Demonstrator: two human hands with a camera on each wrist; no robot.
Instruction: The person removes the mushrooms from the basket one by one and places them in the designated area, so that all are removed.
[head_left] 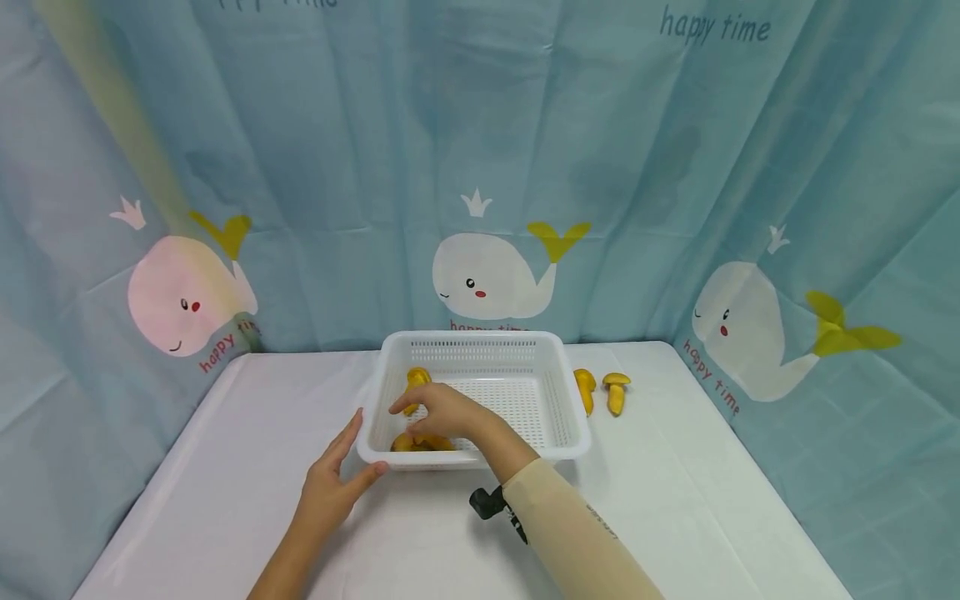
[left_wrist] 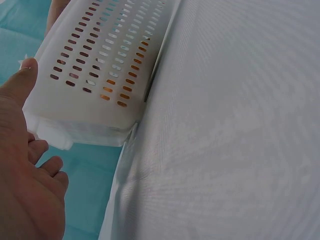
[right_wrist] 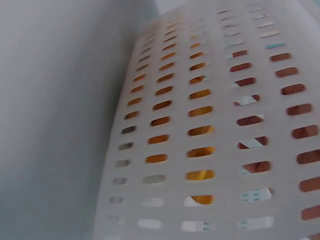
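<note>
A white perforated plastic basket [head_left: 558,392] sits on the table. My right hand [head_left: 446,411] reaches into its left part, index finger and thumb spread apart with nothing visible between them. Just below that hand lie yellow mushrooms [head_left: 405,443], partly hidden by it; another yellow mushroom [head_left: 417,377] lies behind the fingers near the left wall. My left hand [head_left: 330,483] rests at the basket's front left corner, thumb by the front rim and fingers along the left side. In the left wrist view the thumb [left_wrist: 25,80] lies beside the basket wall [left_wrist: 85,107].
To the right of the basket, a yellow mushroom [head_left: 585,390] lies against its side and another mushroom [head_left: 616,393] a little farther off. A white cloth covers the table [head_left: 675,500]. Blue curtains [head_left: 337,208] with whale prints stand behind and at both sides.
</note>
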